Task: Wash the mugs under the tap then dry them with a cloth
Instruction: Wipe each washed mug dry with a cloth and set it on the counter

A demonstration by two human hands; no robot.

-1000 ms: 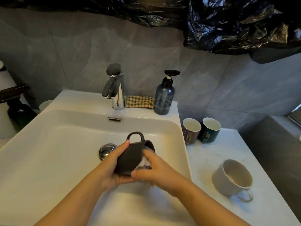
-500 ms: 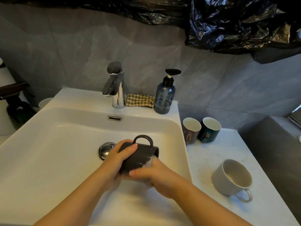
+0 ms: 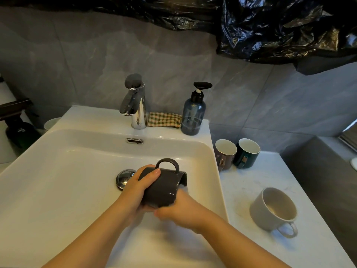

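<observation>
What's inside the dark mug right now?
At the mouth of the dark mug, something pale shows against the right hand. Its wall and that hand cover the rest of the interior.

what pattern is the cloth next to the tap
The cloth is checked, in green and beige squares. It shows best in the head view, the only one.

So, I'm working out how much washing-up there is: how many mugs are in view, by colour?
dark grey mug, gripped by the left hand: 1
brown mug: 1
dark green mug: 1
white mug: 1
Total: 4
The pale rim left of the basin is too hidden to count.
</observation>
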